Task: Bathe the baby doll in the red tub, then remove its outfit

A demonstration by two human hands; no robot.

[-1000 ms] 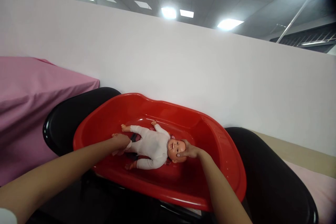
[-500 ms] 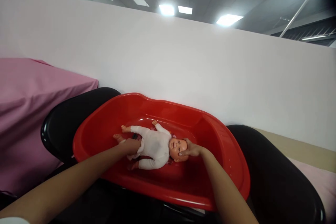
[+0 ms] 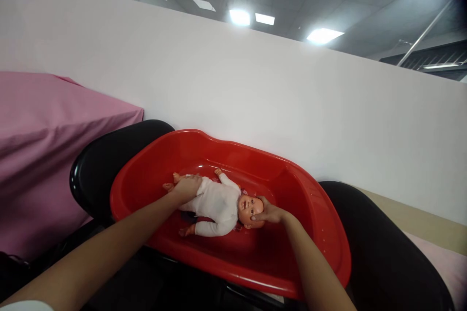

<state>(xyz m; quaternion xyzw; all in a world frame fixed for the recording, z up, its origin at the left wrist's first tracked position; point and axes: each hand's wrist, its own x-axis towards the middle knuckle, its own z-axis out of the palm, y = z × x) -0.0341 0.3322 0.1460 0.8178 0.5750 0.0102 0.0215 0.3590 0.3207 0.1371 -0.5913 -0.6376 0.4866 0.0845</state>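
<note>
Inside red tub: doll lying face-up.
Left hand grips the legs; right hand cups the head.

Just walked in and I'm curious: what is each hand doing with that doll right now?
Left hand: laid on the legs of the doll; whether it grips cannot be told.
Right hand: cupped around the doll's head, inside the red tub.

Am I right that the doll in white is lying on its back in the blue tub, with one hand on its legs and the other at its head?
Not quite: the head view shows the tub is red, not blue. The doll does lie on its back there, left hand on its legs, right hand at its head.
</note>
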